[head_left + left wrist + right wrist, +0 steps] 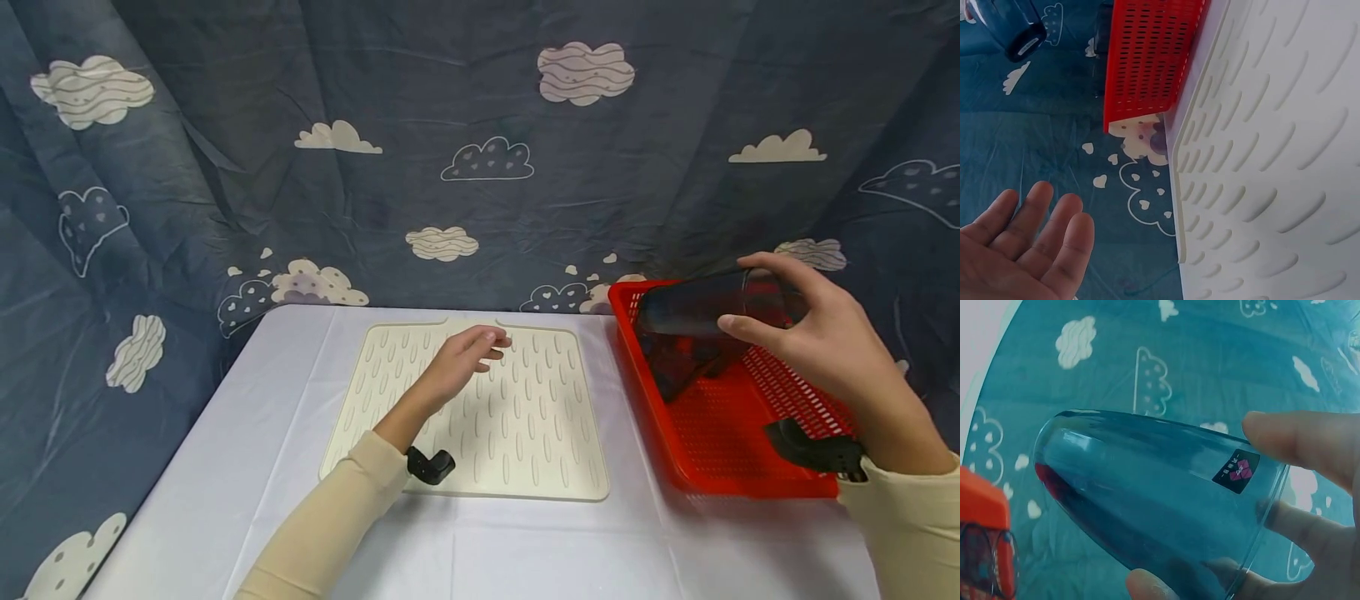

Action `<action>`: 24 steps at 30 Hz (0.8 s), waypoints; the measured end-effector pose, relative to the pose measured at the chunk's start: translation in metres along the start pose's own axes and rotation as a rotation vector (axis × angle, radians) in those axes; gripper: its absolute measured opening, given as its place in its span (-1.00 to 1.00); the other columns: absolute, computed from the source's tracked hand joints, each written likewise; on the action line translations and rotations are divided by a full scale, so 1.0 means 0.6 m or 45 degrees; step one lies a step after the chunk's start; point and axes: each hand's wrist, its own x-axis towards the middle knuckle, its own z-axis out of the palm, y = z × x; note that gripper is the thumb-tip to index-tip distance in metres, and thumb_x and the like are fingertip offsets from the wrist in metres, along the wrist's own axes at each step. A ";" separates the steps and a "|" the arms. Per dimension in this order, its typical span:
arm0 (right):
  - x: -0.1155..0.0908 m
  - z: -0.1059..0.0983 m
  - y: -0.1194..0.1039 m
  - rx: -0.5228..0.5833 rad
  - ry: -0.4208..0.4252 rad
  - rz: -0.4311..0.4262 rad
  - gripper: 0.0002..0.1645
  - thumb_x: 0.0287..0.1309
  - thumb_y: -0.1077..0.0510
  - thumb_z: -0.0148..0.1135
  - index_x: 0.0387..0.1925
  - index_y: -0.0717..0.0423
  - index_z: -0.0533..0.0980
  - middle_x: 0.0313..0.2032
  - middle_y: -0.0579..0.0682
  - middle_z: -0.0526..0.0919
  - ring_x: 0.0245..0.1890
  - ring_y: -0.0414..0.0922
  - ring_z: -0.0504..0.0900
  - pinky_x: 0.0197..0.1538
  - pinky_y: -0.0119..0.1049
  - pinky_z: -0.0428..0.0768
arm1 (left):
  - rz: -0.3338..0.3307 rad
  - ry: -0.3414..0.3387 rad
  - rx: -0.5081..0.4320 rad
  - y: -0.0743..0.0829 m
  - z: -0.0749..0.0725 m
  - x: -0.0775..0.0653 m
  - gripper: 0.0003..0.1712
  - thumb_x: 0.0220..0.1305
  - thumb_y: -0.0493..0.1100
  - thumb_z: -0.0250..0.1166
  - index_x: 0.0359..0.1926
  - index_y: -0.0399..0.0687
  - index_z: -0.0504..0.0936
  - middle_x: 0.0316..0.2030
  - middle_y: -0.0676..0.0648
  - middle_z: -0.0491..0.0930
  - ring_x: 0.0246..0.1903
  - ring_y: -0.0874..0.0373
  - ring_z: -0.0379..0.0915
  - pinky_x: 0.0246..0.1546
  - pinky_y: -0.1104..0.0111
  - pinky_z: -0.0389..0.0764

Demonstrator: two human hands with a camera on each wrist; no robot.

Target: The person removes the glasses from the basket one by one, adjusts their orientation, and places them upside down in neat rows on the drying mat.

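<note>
My right hand (832, 333) holds a dark transparent drinking glass (686, 307) by its rim end, thumb and fingers spread around it. The glass lies nearly sideways in the air above the red basket (750, 485), its base pointing left. A small black label with a pink mark (1239, 470) sticks near the rim. Beneath it, dark see-through glassware (671, 379) lies in the basket's left part, its exact form partly hidden. My left hand (468, 354) hovers over the cream draining board (525, 475), fingers loosely bent and holding nothing.
A white cloth covers the table (262, 467). Dark blue fabric with clouds (465, 100) hangs behind and at the sides. The basket stands right of the board, near the fabric. Black wrist cameras (431, 467) sit on both wrists.
</note>
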 end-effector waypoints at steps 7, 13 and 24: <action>-0.008 0.011 -0.020 0.075 -0.056 -0.099 -0.13 0.11 -0.06 0.45 0.41 -0.17 0.27 0.18 0.26 0.46 -0.09 0.13 0.60 -0.38 -0.54 0.46 | -0.023 -0.020 0.001 0.004 0.004 0.002 -0.52 0.56 0.00 -0.04 0.35 -0.11 0.39 0.26 -0.14 0.54 0.25 -0.07 0.49 0.21 0.11 0.56; -0.015 0.023 -0.035 0.104 -0.074 -0.136 -0.11 0.08 -0.05 0.47 0.41 -0.20 0.27 0.13 0.22 0.51 -0.08 0.11 0.56 -0.37 -0.55 0.52 | -0.011 -0.045 0.000 0.008 0.008 0.000 -0.49 0.53 -0.03 0.03 0.38 -0.11 0.35 0.28 -0.15 0.52 0.25 -0.06 0.50 0.20 0.13 0.57; -0.020 0.050 -0.052 0.186 -0.065 -0.236 -0.13 0.05 0.09 0.51 0.38 -0.12 0.33 0.17 0.17 0.47 -0.16 -0.12 0.58 -0.31 -0.63 0.54 | 0.047 -0.036 0.062 0.013 0.016 -0.004 -0.40 0.36 -0.14 0.27 0.38 -0.08 0.36 0.28 -0.14 0.50 0.29 -0.05 0.44 0.29 0.09 0.50</action>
